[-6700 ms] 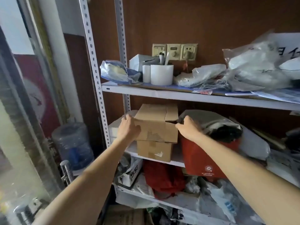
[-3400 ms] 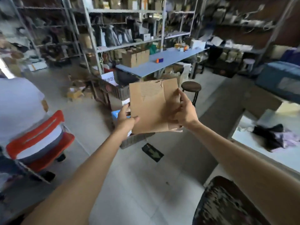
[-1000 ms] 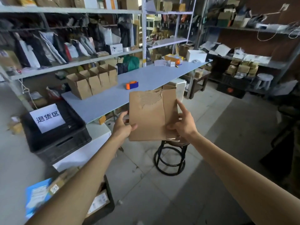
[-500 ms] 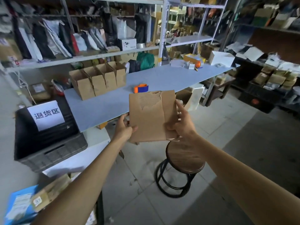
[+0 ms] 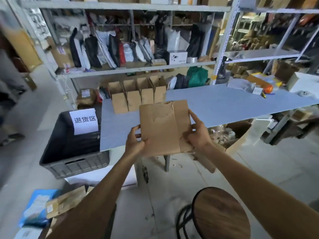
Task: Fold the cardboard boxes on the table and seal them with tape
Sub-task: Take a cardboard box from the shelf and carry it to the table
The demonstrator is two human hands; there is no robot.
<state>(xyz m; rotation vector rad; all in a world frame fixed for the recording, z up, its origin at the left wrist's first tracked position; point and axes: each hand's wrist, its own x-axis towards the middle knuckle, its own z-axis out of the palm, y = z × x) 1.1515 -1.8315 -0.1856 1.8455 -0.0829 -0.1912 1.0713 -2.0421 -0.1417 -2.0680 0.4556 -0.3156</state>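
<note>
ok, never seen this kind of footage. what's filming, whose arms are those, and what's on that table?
There is no robot here. A person wears one wide-angle camera on the head, looking forward and down, so the two bare arms coming in from the bottom are their own. The left hand and right hand each grip a side of a flattened cardboard box, held up in front of the grey-blue table. Near the table's left end stands a row of open-topped cardboard boxes. A dark crate with a white paper sign sits left of the table; a round wooden stool stands on the floor.
</note>
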